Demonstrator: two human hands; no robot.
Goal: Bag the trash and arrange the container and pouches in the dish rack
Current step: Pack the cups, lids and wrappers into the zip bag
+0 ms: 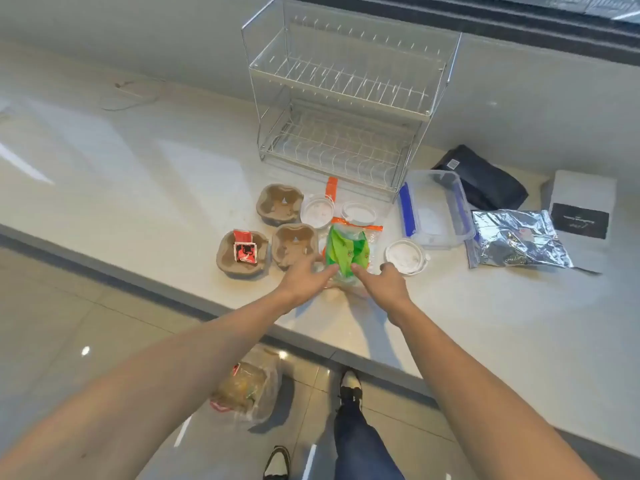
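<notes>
Both hands, left hand point(304, 277) and right hand point(386, 284), reach with fingers apart to the crumpled plastic bag point(348, 252) (green and orange print) near the counter point(173, 188) edge. It looks light, limp, slippery; pinch the mouth's rim, though contact seems unclear.

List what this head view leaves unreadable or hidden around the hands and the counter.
- Clear plastic bag: its near end is covered by the left hand and right hand; whether either grip is closed cannot be told.
- White pouch: the label print is too small to read.
- Black pouch: partly hidden behind the clear container.
- Bag on the floor: contents blurred through the plastic.
</notes>
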